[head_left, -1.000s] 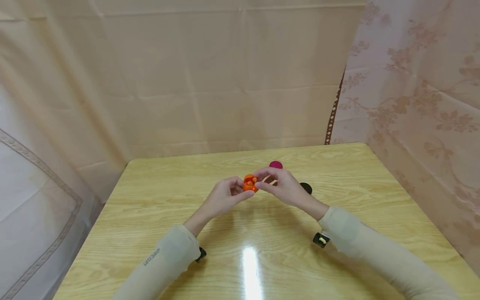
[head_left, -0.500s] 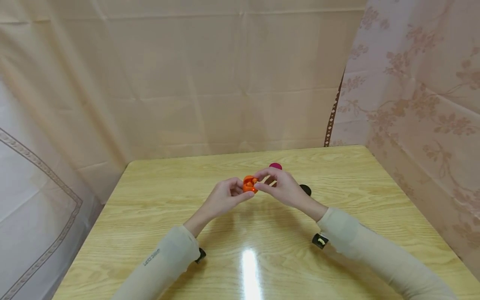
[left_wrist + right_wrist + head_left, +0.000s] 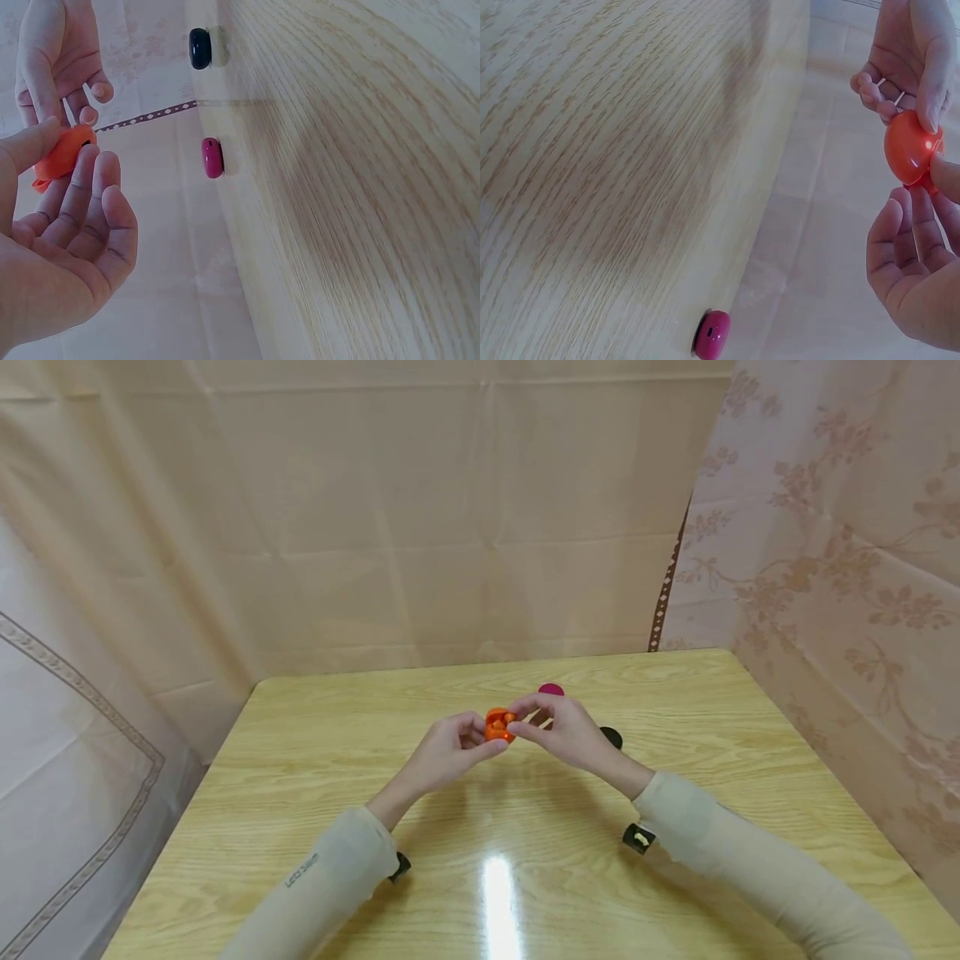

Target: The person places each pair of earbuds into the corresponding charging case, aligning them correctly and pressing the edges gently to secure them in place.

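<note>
Above the table, my left hand [image 3: 446, 756] grips a small glossy orange earbud case [image 3: 495, 735] between thumb and fingers. Its lid stands up, and orange pieces like earbuds show inside. From the right, my right hand [image 3: 564, 731] pinches a small orange earbud [image 3: 510, 718] at the case's edge with thumb and index finger. Whether that earbud sits in its slot or is lifted out cannot be told. In the left wrist view the case [image 3: 66, 154] shows a dark port on its end. A red light glows on the case [image 3: 909, 146] in the right wrist view.
A magenta rounded case [image 3: 551, 689] lies on the wooden table [image 3: 337, 735] behind my right hand. Another case, black [image 3: 611, 737], lies beside the right wrist. Cloth curtains [image 3: 420, 527] hang behind the table and at both sides.
Both hands and the orange case stay almost in place. Only slight shifts of the head view show.
</note>
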Demonstrator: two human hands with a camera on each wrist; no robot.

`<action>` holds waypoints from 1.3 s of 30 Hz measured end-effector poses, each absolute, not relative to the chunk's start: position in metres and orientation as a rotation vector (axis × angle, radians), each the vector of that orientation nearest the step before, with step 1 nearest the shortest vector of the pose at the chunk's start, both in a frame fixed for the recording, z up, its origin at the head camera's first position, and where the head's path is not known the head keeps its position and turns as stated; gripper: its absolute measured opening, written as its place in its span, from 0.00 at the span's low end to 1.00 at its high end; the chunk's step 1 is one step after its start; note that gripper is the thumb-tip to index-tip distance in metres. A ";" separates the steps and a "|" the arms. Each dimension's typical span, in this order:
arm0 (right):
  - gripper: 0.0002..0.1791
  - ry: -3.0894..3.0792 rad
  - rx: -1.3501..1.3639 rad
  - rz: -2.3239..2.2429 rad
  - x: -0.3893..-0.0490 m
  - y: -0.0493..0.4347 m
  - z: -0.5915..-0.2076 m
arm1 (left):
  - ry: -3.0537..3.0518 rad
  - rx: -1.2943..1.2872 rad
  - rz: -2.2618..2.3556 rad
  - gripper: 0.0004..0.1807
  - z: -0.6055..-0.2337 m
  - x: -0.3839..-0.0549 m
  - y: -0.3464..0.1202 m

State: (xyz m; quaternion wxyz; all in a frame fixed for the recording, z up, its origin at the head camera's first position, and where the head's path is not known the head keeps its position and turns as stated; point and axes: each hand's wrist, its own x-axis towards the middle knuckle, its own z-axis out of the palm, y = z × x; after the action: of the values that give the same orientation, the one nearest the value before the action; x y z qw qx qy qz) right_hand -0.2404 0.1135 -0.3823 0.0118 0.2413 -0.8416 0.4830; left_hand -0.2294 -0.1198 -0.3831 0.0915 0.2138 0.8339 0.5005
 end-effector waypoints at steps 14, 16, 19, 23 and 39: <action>0.10 -2.616 0.723 1.509 -0.240 0.114 -0.382 | 2.468 0.632 1.486 0.14 -0.382 -0.230 -0.119; 0.10 -2.614 0.729 1.510 -0.240 0.114 -0.382 | 2.470 0.630 1.483 0.14 -0.382 -0.230 -0.119; 0.11 -2.617 0.734 1.506 -0.240 0.114 -0.382 | 2.479 0.630 1.476 0.14 -0.382 -0.230 -0.119; 0.11 -2.622 0.739 1.503 -0.240 0.115 -0.382 | 2.484 0.632 1.473 0.14 -0.382 -0.229 -0.119; 0.09 -2.629 0.745 1.495 -0.240 0.115 -0.380 | 2.479 0.655 1.480 0.14 -0.383 -0.231 -0.120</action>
State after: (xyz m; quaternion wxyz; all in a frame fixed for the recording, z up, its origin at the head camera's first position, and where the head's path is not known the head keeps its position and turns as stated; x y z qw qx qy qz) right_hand -0.2398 0.1148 -0.3800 0.0135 0.2392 -0.8439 0.4800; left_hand -0.2309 -0.1196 -0.3829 0.0904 0.2204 0.8339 0.4979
